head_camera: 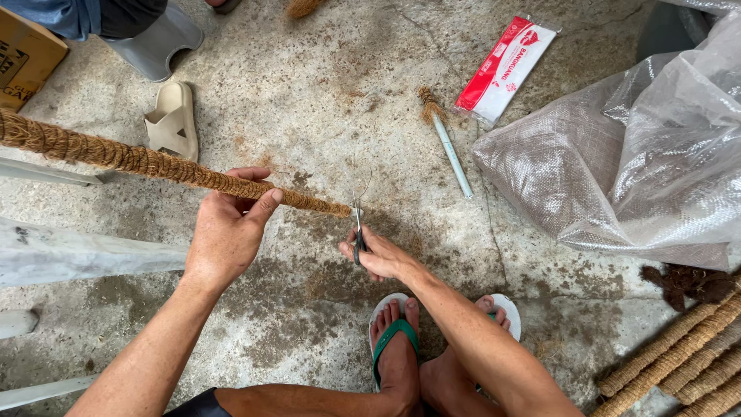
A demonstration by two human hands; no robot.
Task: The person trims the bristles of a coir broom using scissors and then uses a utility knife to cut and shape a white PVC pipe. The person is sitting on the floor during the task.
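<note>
Gripping a long pole [154, 164] wrapped tightly in brown coconut-fibre rope, the left hand [228, 232] closes round it from below, thumb on the near side and fingers curled over the top. The pole runs from the upper left edge of the view down toward the middle, held above the concrete floor [324, 93], and it narrows to a rough, frayed tip just beside the right hand. Its surface is coarse and hairy, the rope turns lying close together in even rings.

The right hand [378, 259] is closed on a small pair of scissors [358, 228], whose blades point upward next to the pole's tip; thin strands of fibre stand up around the blades. Whether the blades touch the tip cannot be told.

Below the hands, the person's feet rest in flip-flops [390, 332] with green straps. On the floor farther off lie a thin pale stick [452, 158] with a tuft of fibre at one end and a red and white packet [505, 68]. A big clear woven plastic sack [617, 170] fills the right side, and several finished rope-wrapped poles [679, 363] lie at the lower right. A beige sandal [171, 120] sits at the upper left.
</note>
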